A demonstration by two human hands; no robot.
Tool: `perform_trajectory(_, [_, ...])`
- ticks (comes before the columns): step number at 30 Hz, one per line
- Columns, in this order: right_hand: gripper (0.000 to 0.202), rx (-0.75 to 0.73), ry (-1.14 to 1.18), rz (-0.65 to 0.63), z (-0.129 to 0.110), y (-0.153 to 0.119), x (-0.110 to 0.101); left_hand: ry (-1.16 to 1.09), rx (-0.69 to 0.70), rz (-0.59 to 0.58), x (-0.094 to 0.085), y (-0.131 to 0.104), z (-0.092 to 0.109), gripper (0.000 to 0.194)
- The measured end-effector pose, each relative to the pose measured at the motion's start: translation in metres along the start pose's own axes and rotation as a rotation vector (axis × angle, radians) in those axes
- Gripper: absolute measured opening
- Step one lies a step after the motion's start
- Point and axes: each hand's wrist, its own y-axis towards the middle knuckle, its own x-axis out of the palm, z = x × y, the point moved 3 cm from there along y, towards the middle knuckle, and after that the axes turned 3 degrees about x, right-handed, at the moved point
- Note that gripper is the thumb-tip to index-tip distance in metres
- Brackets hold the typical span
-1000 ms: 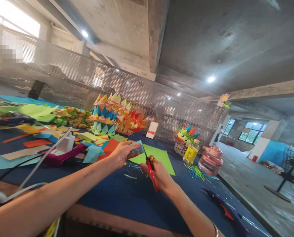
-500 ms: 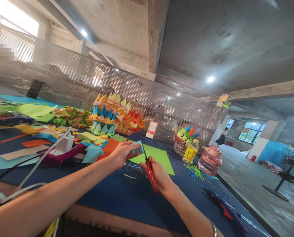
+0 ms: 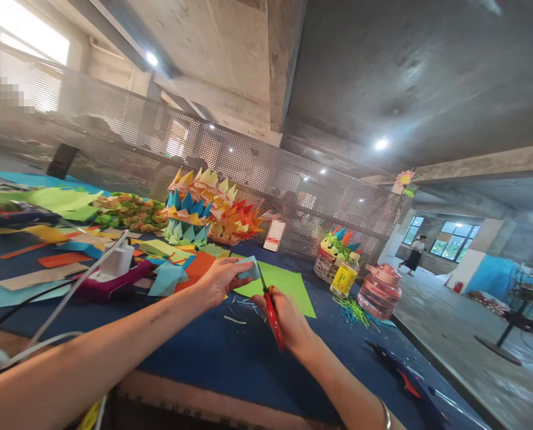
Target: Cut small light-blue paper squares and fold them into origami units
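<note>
Between the thumb and fingers of my left hand (image 3: 221, 280) is a small piece of light blue paper (image 3: 249, 268), held up over the table. My right hand (image 3: 288, 319) grips red-handled scissors (image 3: 273, 319), their dark blades pointing up beside the paper's right edge. Whether the blades touch the paper I cannot tell. Beneath both hands lies a bright green sheet (image 3: 288, 286) on the dark blue tabletop (image 3: 221, 364). Thin paper slivers (image 3: 243, 307) are scattered just below the hands.
Left are coloured paper strips (image 3: 33, 275) and a magenta power strip (image 3: 109, 280) with cables. Folded-paper crowns (image 3: 190, 209) stand behind. On the right are a yellow-labelled bottle (image 3: 345, 276), a pink jug (image 3: 379, 291) and a glue gun (image 3: 404, 376). A person (image 3: 415, 254) is far off.
My hands, the paper and the scissors stay almost exactly where they were. In the background at right, the distant person has moved a little to the right.
</note>
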Motion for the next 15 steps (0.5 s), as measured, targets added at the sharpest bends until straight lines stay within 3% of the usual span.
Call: perform_trajectory(15, [0.037, 0.005, -0.112, 0.049, 0.003, -0.001, -0.001, 0.06, -0.039, -0.09, 0.005, -0.006, -0.011, 0.008])
